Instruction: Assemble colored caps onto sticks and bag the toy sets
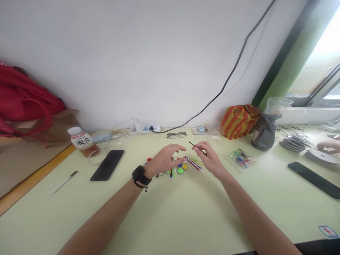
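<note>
My right hand (pixel 209 158) pinches a thin black plastic stick (pixel 194 145) with a small widened tip that points up and left. Facing it, my left hand (pixel 166 158) is open, thumb and fingers apart with a gap between them and nothing held; a black band is on that wrist. On the table under and between the hands lies a loose group of small colourful parts. Among them are a green round piece (pixel 180 171), a yellow round piece (pixel 185 166) and several thin sticks (pixel 195 164) in blue, red, white and yellow. My left hand partly hides this group.
Eyeglasses (pixel 176 135) and a power strip (pixel 145 129) lie by the wall. Leftward are a phone (pixel 107 165), a bottle (pixel 84 142) and a knife-like tool (pixel 64 181). Rightward are a bag of parts (pixel 241 160), a striped bag (pixel 233 122), stacked discs (pixel 293 143) and another person's hand (pixel 329 146).
</note>
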`<state>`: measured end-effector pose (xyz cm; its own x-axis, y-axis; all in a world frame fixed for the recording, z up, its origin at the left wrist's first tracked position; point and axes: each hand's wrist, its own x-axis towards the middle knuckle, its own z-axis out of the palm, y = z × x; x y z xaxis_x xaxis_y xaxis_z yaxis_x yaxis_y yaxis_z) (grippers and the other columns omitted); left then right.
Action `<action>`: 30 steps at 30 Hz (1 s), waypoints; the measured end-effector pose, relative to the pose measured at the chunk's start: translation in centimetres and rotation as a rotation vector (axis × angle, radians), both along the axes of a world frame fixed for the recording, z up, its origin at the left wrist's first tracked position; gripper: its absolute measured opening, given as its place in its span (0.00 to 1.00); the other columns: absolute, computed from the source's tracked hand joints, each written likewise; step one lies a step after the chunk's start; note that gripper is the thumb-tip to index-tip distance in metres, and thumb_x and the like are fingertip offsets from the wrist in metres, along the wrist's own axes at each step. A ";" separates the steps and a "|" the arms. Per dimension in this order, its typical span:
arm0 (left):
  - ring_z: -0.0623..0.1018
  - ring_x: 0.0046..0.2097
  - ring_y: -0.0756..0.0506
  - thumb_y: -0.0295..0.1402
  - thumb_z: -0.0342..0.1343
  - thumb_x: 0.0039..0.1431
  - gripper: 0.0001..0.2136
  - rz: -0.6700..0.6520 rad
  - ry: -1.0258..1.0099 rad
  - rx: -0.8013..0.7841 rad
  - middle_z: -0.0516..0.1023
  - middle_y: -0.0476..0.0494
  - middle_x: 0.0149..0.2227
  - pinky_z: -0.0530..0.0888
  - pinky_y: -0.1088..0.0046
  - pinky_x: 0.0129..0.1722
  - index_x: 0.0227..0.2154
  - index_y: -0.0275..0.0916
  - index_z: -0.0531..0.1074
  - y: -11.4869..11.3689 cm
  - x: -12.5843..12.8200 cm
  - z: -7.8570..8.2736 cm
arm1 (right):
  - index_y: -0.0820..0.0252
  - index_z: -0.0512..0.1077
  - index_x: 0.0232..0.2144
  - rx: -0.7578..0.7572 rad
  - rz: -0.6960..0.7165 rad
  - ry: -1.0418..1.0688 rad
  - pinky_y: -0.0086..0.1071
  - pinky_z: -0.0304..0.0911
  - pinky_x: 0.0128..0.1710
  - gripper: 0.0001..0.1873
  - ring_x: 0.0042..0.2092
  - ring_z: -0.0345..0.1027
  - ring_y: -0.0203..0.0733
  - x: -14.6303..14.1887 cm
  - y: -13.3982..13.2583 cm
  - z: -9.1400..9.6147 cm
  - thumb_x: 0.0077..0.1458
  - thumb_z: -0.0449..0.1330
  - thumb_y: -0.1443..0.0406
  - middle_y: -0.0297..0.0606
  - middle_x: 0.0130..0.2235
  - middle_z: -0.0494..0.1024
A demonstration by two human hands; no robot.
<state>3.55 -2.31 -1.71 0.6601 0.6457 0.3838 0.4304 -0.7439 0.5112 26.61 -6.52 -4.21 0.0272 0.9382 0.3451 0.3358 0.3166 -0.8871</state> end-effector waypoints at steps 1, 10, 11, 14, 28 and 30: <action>0.79 0.47 0.43 0.42 0.60 0.65 0.14 -0.001 -0.045 -0.017 0.80 0.45 0.51 0.76 0.66 0.45 0.51 0.46 0.75 -0.3 0.4 0.2 | 0.53 0.76 0.39 0.010 -0.018 0.033 0.39 0.68 0.45 0.21 0.46 0.69 0.46 -0.8 -0.2 0.1 0.61 0.58 0.44 0.42 0.45 0.74; 0.80 0.40 0.47 0.32 0.59 0.65 0.06 -0.082 -0.271 -0.133 0.81 0.47 0.40 0.78 0.71 0.43 0.44 0.41 0.74 -1.8 2.3 0.3 | 0.54 0.68 0.34 -0.283 0.225 0.594 0.33 0.63 0.36 0.19 0.33 0.67 0.38 -4.1 -1.5 0.5 0.54 0.68 0.49 0.31 0.32 0.74; 0.81 0.40 0.48 0.31 0.59 0.66 0.06 -0.092 -0.268 -0.134 0.81 0.46 0.41 0.79 0.71 0.43 0.44 0.40 0.75 -1.7 2.2 0.2 | 0.54 0.69 0.36 -0.309 0.248 0.595 0.34 0.63 0.36 0.19 0.33 0.67 0.38 -3.9 -1.4 0.5 0.54 0.68 0.49 0.32 0.32 0.75; 0.82 0.41 0.48 0.32 0.59 0.65 0.08 -0.108 -0.263 -0.124 0.81 0.44 0.44 0.79 0.71 0.44 0.46 0.40 0.76 -1.0 1.7 -0.2 | 0.55 0.71 0.41 -0.397 0.268 0.535 0.32 0.60 0.32 0.18 0.35 0.72 0.41 -2.8 -1.0 0.4 0.53 0.68 0.53 0.34 0.33 0.77; 0.76 0.35 0.47 0.28 0.58 0.61 0.02 -0.104 -0.007 0.049 0.77 0.49 0.32 0.71 0.70 0.39 0.34 0.41 0.71 -2.0 1.6 -0.2 | 0.54 0.66 0.39 -0.130 0.094 -0.180 0.31 0.56 0.28 0.10 0.27 0.60 0.39 -1.0 -0.1 -1.4 0.63 0.46 0.61 0.29 0.27 0.68; 0.76 0.34 0.47 0.28 0.58 0.61 0.02 -0.126 0.040 0.048 0.77 0.50 0.32 0.71 0.70 0.39 0.33 0.41 0.71 -2.3 1.9 -0.8 | 0.53 0.65 0.42 -0.071 -0.092 -0.380 0.32 0.55 0.30 0.10 0.28 0.63 0.42 0.4 0.8 -2.3 0.65 0.46 0.59 0.30 0.26 0.69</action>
<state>5.45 -4.65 -2.51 0.7505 0.5382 0.3836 0.3514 -0.8165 0.4581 26.98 -5.75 -6.46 -0.0048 0.9596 0.2812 0.6682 0.2123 -0.7130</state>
